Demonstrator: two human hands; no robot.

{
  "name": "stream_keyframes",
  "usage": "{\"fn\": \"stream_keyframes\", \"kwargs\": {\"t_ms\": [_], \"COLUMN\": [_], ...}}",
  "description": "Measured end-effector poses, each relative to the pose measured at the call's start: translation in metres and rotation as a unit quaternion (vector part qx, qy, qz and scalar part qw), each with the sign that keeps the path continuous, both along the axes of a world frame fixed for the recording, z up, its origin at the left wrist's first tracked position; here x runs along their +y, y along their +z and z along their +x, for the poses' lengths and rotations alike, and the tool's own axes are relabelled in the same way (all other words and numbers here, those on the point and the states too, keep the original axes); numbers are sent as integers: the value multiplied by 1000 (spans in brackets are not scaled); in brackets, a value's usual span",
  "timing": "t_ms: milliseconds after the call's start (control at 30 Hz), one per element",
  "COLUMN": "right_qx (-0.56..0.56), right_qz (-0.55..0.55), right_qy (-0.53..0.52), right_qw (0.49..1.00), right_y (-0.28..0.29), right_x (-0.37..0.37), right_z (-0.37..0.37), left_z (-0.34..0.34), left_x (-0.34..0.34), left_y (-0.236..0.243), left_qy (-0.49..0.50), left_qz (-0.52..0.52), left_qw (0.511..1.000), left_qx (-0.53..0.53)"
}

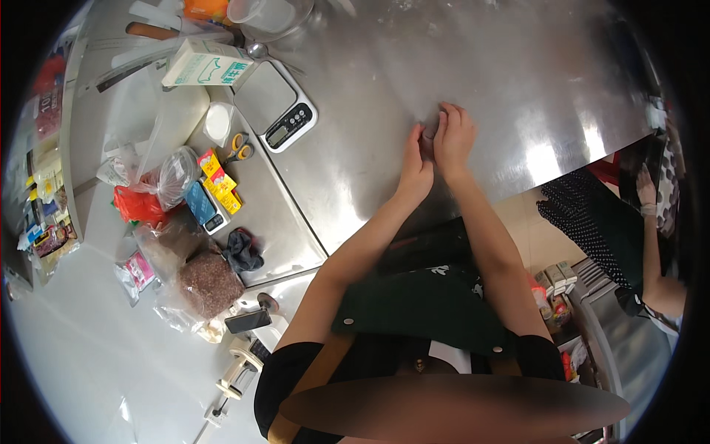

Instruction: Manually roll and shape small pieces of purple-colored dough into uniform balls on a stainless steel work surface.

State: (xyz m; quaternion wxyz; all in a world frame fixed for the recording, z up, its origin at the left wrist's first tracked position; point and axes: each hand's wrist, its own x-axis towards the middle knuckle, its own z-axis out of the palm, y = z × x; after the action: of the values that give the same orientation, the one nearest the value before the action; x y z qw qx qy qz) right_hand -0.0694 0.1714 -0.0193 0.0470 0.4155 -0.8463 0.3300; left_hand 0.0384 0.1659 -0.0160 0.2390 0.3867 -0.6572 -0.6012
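Note:
Over the steel worktop [384,89], my left hand [417,169] and my right hand [453,142] face each other with curved fingers. A small dark, purplish-brown lump [427,143] shows in the gap between them, cupped from both sides; what it is made of I cannot make out. The right hand sits slightly farther forward, its fingers bent over towards the left. Both forearms reach in from below, bare from the elbows. To the left of the hands stands a white kitchen scale [302,118] with a grey plate.
Left of the scale are a milk carton [207,68], yellow-handled scissors [240,148], yellow boxes [219,181] and a bag of brown grains [209,281]. A phone [248,321] stands on a holder near my left elbow. Another person's arm [652,251] is at far right.

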Motion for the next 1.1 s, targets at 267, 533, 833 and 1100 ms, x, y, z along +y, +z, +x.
{"fn": "stream_keyframes", "kwargs": {"t_ms": [267,533,833,1100], "right_qx": [3,-36,-59,-107], "right_qz": [-19,-34,-49,-5], "right_qy": [-34,-39,-51,-59], "right_qw": [999,998,996,992], "right_y": [1,-8,-3,1], "right_x": [2,3,16,22], "right_z": [4,-3,8,14], "left_z": [5,-1,13,10], "left_x": [26,-9,26,9], "left_y": [20,-1,22,23], "left_qy": [28,-53,-8,-71], "left_qz": [-8,14,-50,3], "left_qw": [999,998,999,996], "left_qx": [15,-39,5,-44]}}
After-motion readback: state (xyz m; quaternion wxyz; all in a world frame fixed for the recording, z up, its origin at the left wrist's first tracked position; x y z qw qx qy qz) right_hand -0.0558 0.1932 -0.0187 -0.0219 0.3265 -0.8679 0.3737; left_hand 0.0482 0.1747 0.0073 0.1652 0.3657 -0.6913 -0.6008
